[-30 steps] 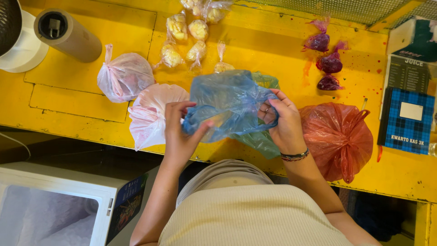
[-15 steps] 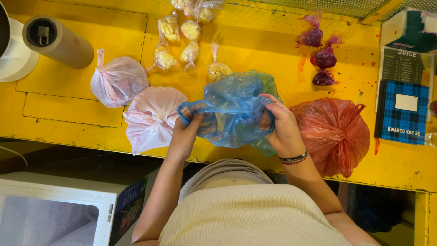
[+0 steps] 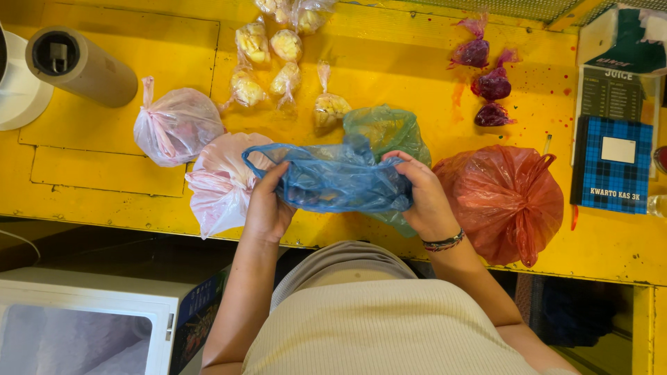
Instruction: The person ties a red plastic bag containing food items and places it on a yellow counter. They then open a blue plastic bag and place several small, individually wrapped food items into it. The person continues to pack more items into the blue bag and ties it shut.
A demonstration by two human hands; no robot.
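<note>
Blue plastic bag | pinched by left hand, right hand fingers | red bag beside

A yellow painted wooden counter spans the view, stained reddish near its far right part. On it, at the left, lie a grey cylindrical roll beside a white round base, a knotted translucent pinkish plastic bag and, just beside it, a second pale pink plastic bag hanging over the near edge. Several small clear knotted pouches of yellow pieces cluster at the far side, and three small pouches of dark purple filling lie farther right. A crumpled green plastic bag and a bulging red plastic bag sit near the front edge. A blue tartan-covered book rests at the right. Below the counter stands a white box-shaped appliance.
</note>
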